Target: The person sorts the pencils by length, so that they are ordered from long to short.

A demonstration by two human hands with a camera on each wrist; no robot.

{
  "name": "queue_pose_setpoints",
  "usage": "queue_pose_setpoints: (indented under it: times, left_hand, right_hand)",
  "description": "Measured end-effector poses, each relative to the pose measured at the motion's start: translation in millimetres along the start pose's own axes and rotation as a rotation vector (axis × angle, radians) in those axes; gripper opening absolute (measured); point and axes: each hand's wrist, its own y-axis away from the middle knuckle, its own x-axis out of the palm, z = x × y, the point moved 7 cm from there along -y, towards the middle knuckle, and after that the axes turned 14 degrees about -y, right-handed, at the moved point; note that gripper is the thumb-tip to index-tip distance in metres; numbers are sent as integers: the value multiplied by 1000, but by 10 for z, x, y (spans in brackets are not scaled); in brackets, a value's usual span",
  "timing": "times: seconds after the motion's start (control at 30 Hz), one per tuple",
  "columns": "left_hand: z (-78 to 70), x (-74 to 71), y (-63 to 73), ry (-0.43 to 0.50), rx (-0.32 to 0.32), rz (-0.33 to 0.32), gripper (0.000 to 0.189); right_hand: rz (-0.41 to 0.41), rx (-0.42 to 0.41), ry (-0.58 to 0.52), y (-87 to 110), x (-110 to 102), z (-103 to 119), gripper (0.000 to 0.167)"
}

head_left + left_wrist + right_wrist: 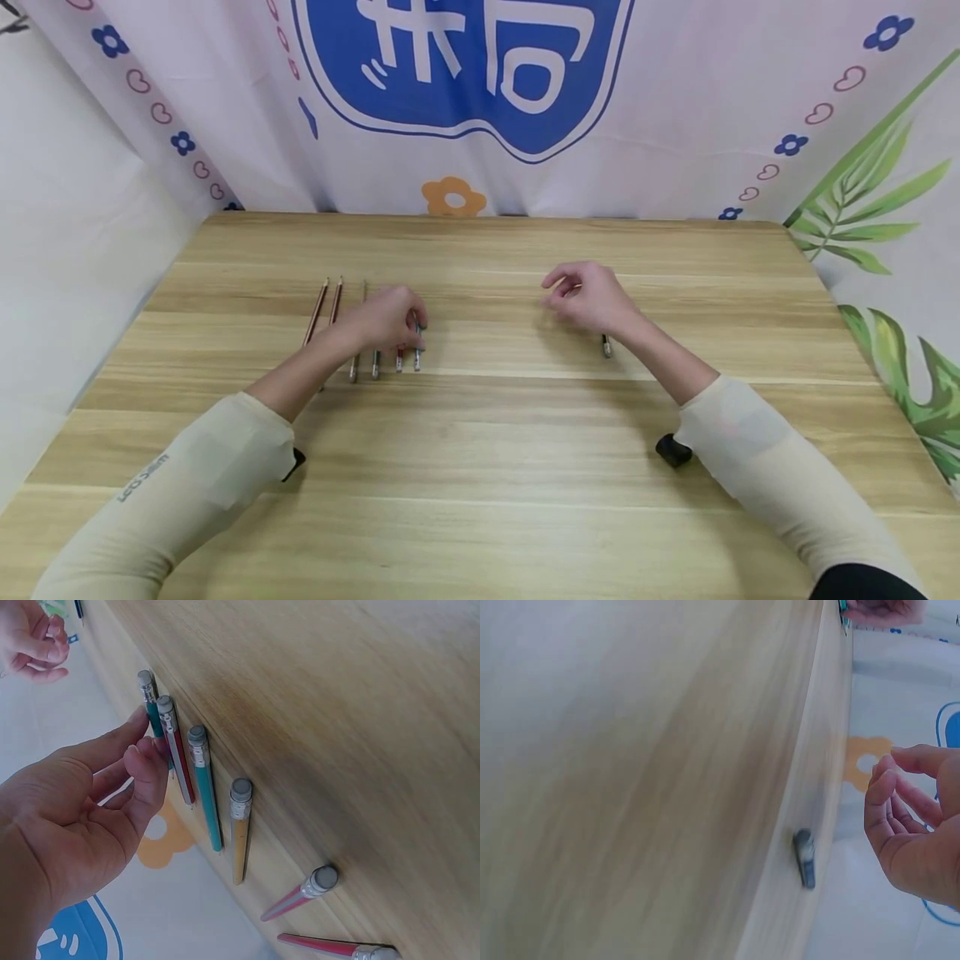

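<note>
My left hand (386,321) is at the right end of a row of pencils, and its thumb and fingers pinch a teal pencil (154,716) below the eraser. Right beside that lies a red-and-silver pencil (174,742), close to the fingertips. Farther along the row come another teal pencil (202,776), a yellow pencil (239,832) and two red pencils (316,312). My right hand (591,298) is over the right part of the table, fingers loosely curled with nothing between them. Near its wrist shows the eraser end of a dark pencil (607,347); the arm hides the rest.
The wooden table (480,450) ends at the back against a white curtain (660,150) with a blue emblem and an orange flower. White cloth (67,208) hangs to the left, a leaf-patterned one (892,283) to the right. Black wrist gear (673,451) juts from the right sleeve.
</note>
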Motion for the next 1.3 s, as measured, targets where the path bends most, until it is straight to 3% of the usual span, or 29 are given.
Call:
queue_pose_setpoints:
  times: [0.4, 0.67, 0.97, 1.3]
  left_hand:
    - [29, 8, -32, 39, -2, 10, 26]
    - [40, 21, -35, 65, -16, 21, 26]
    - [51, 23, -32, 77, -6, 16, 26]
    - [56, 26, -35, 83, 2, 7, 26]
  right_hand:
    - [-48, 50, 47, 35, -277, -177, 25]
    - [-82, 28, 185, 68, -437, -200, 21]
    - [-82, 68, 292, 133, -540, -269, 19]
    - [-40, 139, 263, 129, -511, -351, 20]
